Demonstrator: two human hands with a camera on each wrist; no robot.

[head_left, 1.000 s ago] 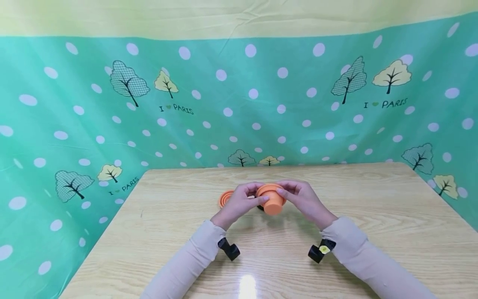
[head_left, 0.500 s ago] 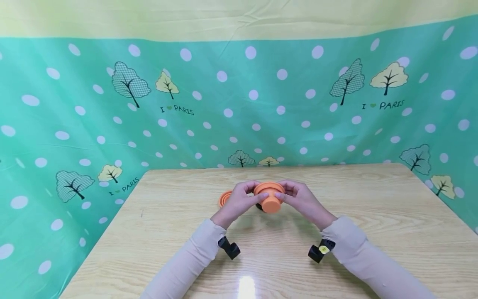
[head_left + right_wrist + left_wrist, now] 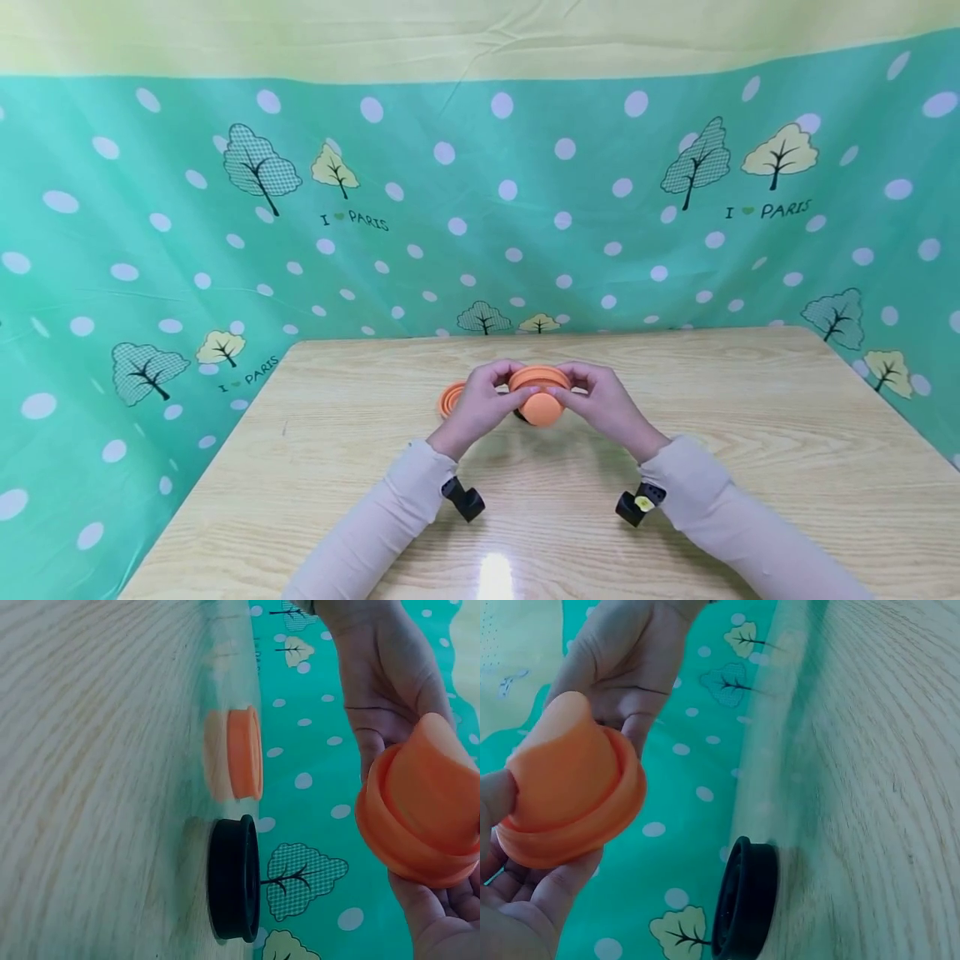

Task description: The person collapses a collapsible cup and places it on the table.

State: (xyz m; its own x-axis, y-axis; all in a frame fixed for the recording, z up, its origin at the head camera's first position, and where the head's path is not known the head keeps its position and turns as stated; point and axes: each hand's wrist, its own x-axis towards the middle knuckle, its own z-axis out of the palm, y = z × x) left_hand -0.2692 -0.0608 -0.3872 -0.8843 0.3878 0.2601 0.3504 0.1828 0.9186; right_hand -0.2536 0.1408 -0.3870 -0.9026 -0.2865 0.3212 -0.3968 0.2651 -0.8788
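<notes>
Both hands hold an orange collapsible cup [image 3: 542, 410] above the middle of the table, its base tipped toward me. My left hand [image 3: 483, 406] grips its left side and my right hand [image 3: 606, 406] its right. The thumbs press on the cup wall while the other fingers curl behind the wide rim. In the left wrist view the cup's wall [image 3: 570, 772] looks pushed in and slanted above the thick, folded rim. A black round, rimmed piece [image 3: 234, 879] stands on the table below, mostly hidden behind the cup and left hand in the head view.
An orange ringed piece [image 3: 448, 398], low and flat, lies on the wooden table [image 3: 337, 483] just left of my left hand. In the right wrist view this orange piece [image 3: 244, 754] sits beside the black one. A green dotted curtain [image 3: 420, 192] hangs behind the table.
The cup has tipped so its base faces me more, and its body looks shorter. Both thumbs have moved in closer together across its wall.
</notes>
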